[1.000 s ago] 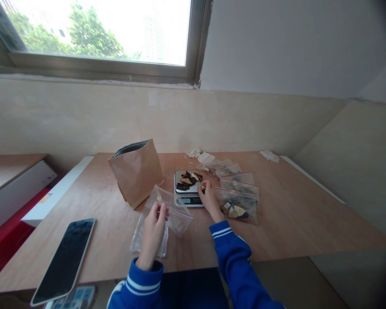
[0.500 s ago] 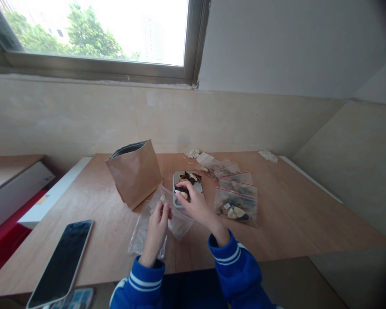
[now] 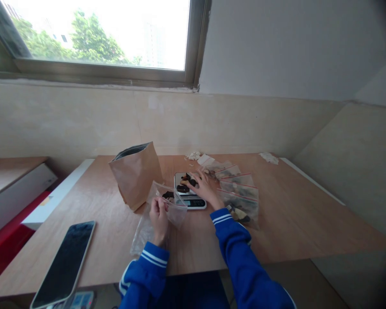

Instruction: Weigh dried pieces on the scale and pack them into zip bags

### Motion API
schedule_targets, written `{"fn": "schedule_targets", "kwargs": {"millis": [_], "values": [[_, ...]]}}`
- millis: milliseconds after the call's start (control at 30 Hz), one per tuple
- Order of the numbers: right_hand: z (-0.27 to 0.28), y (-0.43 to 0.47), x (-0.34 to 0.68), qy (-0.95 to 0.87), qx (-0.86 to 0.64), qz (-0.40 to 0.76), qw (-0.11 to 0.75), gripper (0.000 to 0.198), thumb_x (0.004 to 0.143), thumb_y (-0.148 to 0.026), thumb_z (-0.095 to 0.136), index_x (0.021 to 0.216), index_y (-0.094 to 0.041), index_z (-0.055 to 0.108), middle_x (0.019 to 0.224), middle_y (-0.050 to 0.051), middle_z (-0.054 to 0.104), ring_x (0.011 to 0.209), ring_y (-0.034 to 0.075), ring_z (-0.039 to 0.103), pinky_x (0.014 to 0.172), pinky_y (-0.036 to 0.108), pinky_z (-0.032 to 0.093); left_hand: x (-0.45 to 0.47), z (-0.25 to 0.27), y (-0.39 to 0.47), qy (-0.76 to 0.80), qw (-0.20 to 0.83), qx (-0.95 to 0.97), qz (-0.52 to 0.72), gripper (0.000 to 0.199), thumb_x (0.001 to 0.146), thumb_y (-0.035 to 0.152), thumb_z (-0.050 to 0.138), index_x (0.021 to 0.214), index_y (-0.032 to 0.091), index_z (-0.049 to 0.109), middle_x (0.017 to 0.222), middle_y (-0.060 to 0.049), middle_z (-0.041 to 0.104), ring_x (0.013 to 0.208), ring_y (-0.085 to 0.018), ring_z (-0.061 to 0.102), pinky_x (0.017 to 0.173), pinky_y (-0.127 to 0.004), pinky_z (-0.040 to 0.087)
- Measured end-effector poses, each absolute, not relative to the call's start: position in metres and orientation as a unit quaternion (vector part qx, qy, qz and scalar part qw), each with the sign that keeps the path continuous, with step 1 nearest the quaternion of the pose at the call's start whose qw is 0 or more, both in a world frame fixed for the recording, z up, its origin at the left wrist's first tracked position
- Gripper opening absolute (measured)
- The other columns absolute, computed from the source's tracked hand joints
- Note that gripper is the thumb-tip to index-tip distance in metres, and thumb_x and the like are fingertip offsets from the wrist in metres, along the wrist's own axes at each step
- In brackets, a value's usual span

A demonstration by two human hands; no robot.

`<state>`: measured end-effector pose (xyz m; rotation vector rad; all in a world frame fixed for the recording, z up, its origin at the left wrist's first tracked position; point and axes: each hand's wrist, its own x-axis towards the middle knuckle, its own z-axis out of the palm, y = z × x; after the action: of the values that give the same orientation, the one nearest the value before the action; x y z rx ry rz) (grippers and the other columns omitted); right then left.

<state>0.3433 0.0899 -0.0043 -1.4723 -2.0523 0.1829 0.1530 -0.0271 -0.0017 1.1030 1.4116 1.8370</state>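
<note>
My left hand (image 3: 159,214) pinches the edge of a clear zip bag (image 3: 177,214), which stands partly open. A dark dried piece (image 3: 168,195) shows inside its mouth. Over a small digital scale (image 3: 197,204), my right hand (image 3: 204,189) reaches with fingers apart, the tips at the dried pieces (image 3: 182,188) on its plate. These pieces are dark brown to black with some tan; their exact kind is unclear. The right fingers partly hide the plate and pieces. Another clear bag (image 3: 143,234) lies flat beneath my left hand.
A brown paper bag (image 3: 137,176) stands open at the left. Several filled zip bags (image 3: 241,201) overlap at the right. A phone (image 3: 66,262) rests near the front left edge. Crumpled white scraps (image 3: 193,155) and a white paper piece (image 3: 206,160) lie at the back.
My right hand has moved from near the bag to the pieces on the scale, and the dark piece it held is gone from its fingers. My left hand has raised the bag, which now contains a dark piece.
</note>
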Motion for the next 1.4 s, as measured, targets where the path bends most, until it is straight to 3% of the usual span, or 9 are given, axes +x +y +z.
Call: {"fn": "schedule_targets", "kwargs": {"millis": [100,267,433,600,1000,1167,1267,1400], "values": [[-0.019,0.099,0.349,-0.791,-0.542,0.083,0.273,0.057,0.084,-0.047,0.067,0.135,-0.025,0.054,0.143,0.015,0.044,0.135,0.029,0.041,0.106,0.047,0.039,0.154,-0.008,-0.023,0.542,0.265,0.417,0.679,0.036,0.093,0.051,0.042,0.074,0.022,0.046,0.062,0.004,0.044,0.057,-0.014,0.046,0.059,-0.026,0.04],[-0.021,0.097,0.353,-0.796,-0.527,0.066,0.29,0.043,0.089,-0.046,0.061,0.128,-0.027,0.061,0.123,0.01,0.057,0.119,0.025,0.052,0.101,0.04,0.043,0.154,-0.009,-0.024,0.556,0.261,0.426,0.664,0.037,0.093,0.054,0.04,0.075,0.023,0.046,0.063,0.003,0.045,0.057,-0.015,0.046,0.058,-0.028,0.041],[-0.02,0.093,0.355,-0.787,-0.537,0.036,0.303,0.033,0.091,-0.046,0.058,0.118,-0.029,0.065,0.111,0.008,0.059,0.107,0.024,0.055,0.094,0.038,0.046,0.155,-0.013,-0.026,0.557,0.272,0.436,0.652,0.037,0.094,0.054,0.039,0.077,0.022,0.047,0.064,0.002,0.047,0.058,-0.014,0.048,0.058,-0.027,0.041],[-0.022,0.093,0.357,-0.786,-0.51,0.095,0.335,0.032,0.094,-0.047,0.052,0.113,-0.024,0.064,0.102,0.006,0.058,0.095,0.02,0.059,0.086,0.033,0.049,0.155,-0.018,-0.025,0.55,0.277,0.441,0.653,0.034,0.094,0.051,0.04,0.079,0.021,0.048,0.068,0.001,0.051,0.062,-0.015,0.051,0.059,-0.027,0.041],[0.002,0.076,0.356,-0.747,-0.507,0.141,0.407,0.023,0.093,-0.037,0.05,0.101,-0.019,0.06,0.099,0.009,0.063,0.094,0.023,0.059,0.086,0.038,0.047,0.154,-0.021,-0.026,0.548,0.282,0.457,0.641,0.034,0.095,0.051,0.04,0.081,0.022,0.05,0.069,-0.001,0.053,0.064,-0.017,0.055,0.059,-0.028,0.043],[0.042,0.055,0.332,-0.696,-0.445,0.272,0.494,0.028,0.094,-0.043,0.05,0.107,-0.019,0.057,0.107,0.008,0.062,0.093,0.019,0.058,0.085,0.033,0.047,0.153,-0.025,-0.023,0.548,0.278,0.451,0.647,0.036,0.094,0.052,0.041,0.08,0.021,0.05,0.069,-0.002,0.054,0.065,-0.017,0.055,0.059,-0.029,0.043],[0.072,0.035,0.312,-0.726,-0.378,0.378,0.433,0.026,0.094,-0.038,0.053,0.111,-0.02,0.059,0.108,0.006,0.063,0.094,0.017,0.059,0.085,0.031,0.047,0.153,-0.026,-0.022,0.543,0.269,0.449,0.657,0.037,0.094,0.052,0.042,0.078,0.02,0.05,0.066,-0.001,0.053,0.061,-0.016,0.054,0.057,-0.028,0.042],[0.097,0.014,0.298,-0.811,-0.344,0.362,0.306,0.025,0.09,-0.02,0.058,0.114,-0.022,0.064,0.113,0.006,0.063,0.104,0.019,0.057,0.094,0.034,0.044,0.153,-0.027,-0.023,0.528,0.263,0.449,0.672,0.036,0.094,0.051,0.045,0.075,0.02,0.049,0.06,0.001,0.05,0.054,-0.014,0.048,0.053,-0.027,0.038]]}}
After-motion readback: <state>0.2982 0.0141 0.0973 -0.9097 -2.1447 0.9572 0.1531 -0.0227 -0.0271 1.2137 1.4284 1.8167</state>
